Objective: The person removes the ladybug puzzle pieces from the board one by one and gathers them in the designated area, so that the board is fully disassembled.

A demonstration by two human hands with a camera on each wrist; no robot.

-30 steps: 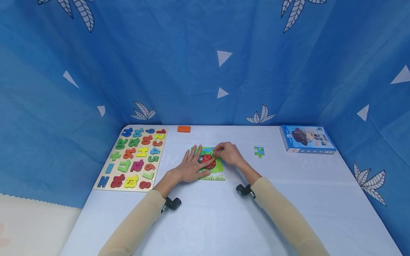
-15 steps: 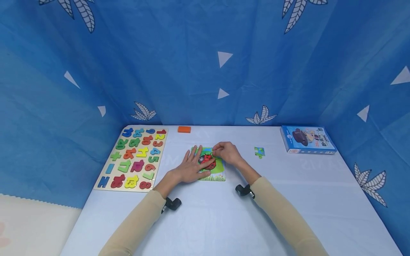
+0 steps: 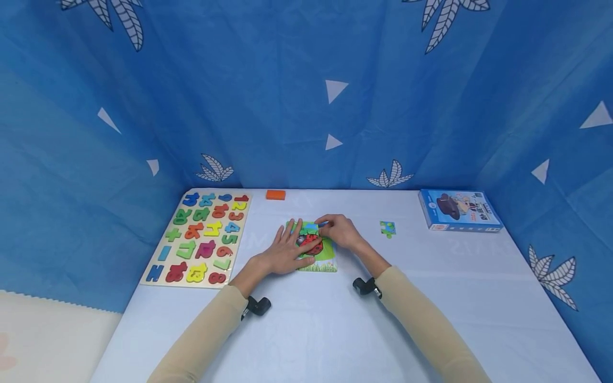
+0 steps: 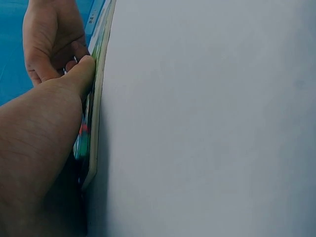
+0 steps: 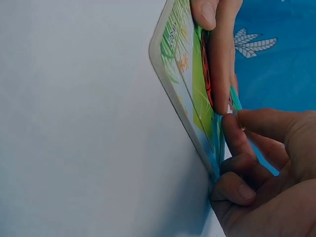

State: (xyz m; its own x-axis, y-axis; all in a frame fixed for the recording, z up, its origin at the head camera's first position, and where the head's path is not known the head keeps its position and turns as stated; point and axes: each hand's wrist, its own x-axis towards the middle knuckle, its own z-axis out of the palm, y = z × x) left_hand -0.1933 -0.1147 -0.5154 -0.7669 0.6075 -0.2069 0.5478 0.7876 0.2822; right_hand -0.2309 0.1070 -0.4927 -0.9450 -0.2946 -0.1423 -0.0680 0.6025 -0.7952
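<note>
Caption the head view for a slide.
Left hand spread over a ladybird puzzle, right hand pinching at its far right corner, one loose piece further right.

Head view faces forward and down, well above the bench [image 3: 311, 330]; wrist views skim it close up, both showing the puzzle [image 3: 326, 254].

Number board [image 3: 196, 285], left of frame: numerals 1–8 [image 3: 229, 238] run top to bottom in its right-hand column, 9, 10, 11, 14, 15 and 20 also readable further in, plus a green + sign [image 3: 173, 235]; the remaining pieces are harder to call. Box [image 3: 460, 207] at right of frame has dark printed characters on its lid and small marks on its front edge, all too small to read. Tiny dark lettering on the puzzle [image 5: 180, 64], upper middle of the right wrist view, can't be made out; same for faint pale letters on the tabletop [image 3: 297, 330].
</note>
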